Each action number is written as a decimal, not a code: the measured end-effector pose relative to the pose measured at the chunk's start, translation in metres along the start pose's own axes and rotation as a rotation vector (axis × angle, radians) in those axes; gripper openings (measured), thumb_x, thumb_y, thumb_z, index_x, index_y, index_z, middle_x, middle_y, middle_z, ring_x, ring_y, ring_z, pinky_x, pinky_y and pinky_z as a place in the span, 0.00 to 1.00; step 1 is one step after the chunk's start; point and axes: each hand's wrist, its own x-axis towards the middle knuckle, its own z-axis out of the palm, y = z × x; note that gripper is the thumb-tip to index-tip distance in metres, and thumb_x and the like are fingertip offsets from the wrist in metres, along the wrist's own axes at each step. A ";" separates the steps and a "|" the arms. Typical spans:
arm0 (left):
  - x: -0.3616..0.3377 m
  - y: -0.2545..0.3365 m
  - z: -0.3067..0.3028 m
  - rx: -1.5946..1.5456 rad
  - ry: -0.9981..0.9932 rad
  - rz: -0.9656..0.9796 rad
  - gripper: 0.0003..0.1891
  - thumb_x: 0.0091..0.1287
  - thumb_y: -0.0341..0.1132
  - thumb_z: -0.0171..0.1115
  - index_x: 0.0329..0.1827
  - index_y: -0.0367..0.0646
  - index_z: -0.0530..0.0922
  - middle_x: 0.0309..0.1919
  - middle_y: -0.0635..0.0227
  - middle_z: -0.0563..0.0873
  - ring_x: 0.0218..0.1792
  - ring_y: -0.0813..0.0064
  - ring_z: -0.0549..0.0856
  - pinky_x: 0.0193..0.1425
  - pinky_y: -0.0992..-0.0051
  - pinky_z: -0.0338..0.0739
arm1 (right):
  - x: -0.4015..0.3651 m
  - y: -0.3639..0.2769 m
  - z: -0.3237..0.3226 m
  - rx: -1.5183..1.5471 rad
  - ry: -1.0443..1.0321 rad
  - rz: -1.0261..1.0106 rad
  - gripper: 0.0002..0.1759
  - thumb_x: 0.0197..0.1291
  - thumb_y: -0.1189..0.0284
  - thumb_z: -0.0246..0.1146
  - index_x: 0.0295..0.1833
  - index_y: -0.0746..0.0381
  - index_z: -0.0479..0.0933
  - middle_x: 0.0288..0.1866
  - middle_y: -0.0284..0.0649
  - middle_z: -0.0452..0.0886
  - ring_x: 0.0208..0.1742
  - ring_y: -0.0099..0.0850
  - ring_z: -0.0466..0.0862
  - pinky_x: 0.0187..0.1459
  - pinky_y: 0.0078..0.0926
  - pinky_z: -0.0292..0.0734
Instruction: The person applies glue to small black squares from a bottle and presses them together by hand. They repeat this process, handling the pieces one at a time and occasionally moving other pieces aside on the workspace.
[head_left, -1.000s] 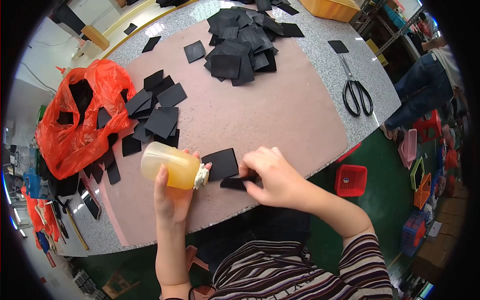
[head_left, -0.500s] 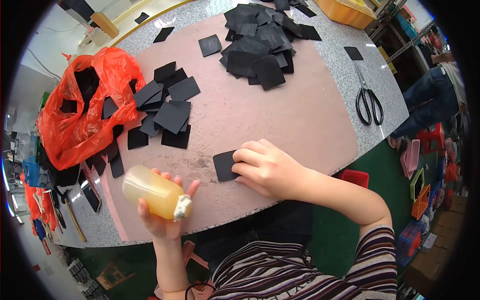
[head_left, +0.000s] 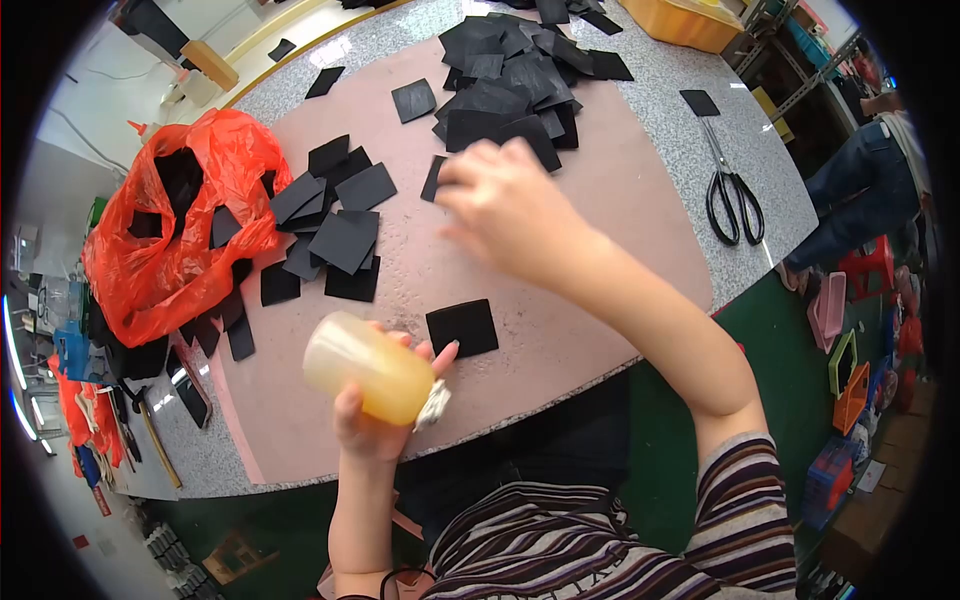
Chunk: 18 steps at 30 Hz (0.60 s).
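My left hand [head_left: 375, 425] is wrapped round a translucent squeeze bottle [head_left: 365, 365] of yellowish liquid. The bottle is tilted, and its white-crusted tip [head_left: 433, 405] points down to the right. My right hand [head_left: 505, 205], slightly blurred, is in front of the large pile of black pieces [head_left: 520, 75]. A flat black square [head_left: 432, 180] shows at its fingertips, partly hidden by them. Between me and that pile, a black rectangular piece [head_left: 462, 328] lies flat on the pinkish mat [head_left: 620, 250], to the right of the bottle.
A smaller group of black squares [head_left: 345, 240] lies left of centre, beside a red plastic bag [head_left: 190, 230]. Black-handled scissors [head_left: 735, 205] lie at the right, with a yellow bin [head_left: 685, 25] at the back. A person in jeans [head_left: 865, 185] is beyond the table's right side.
My right hand has left the black piece near me and moved up towards the large pile; a black square now shows at its fingers. My left hand and the bottle have shifted right.
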 end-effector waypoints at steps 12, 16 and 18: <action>-0.009 0.026 -0.014 -0.008 -0.067 0.156 0.38 0.67 0.53 0.67 0.75 0.48 0.61 0.64 0.65 0.77 0.67 0.61 0.80 0.80 0.32 0.48 | -0.083 -0.060 -0.024 0.463 -0.261 0.485 0.20 0.50 0.68 0.75 0.49 0.57 0.79 0.60 0.37 0.74 0.65 0.40 0.69 0.59 0.43 0.58; -0.009 0.027 0.001 0.082 -0.118 0.168 0.38 0.68 0.52 0.67 0.75 0.48 0.61 0.65 0.64 0.76 0.67 0.61 0.79 0.80 0.31 0.45 | -0.077 -0.054 -0.018 0.721 -0.172 0.414 0.11 0.51 0.75 0.71 0.39 0.58 0.78 0.46 0.37 0.81 0.51 0.40 0.78 0.53 0.39 0.65; -0.013 0.033 0.000 0.139 -0.132 0.209 0.37 0.68 0.51 0.66 0.75 0.48 0.60 0.65 0.64 0.76 0.67 0.61 0.80 0.80 0.29 0.44 | -0.081 -0.058 -0.010 0.503 0.195 0.185 0.08 0.52 0.76 0.68 0.39 0.60 0.79 0.33 0.35 0.80 0.40 0.36 0.80 0.47 0.35 0.68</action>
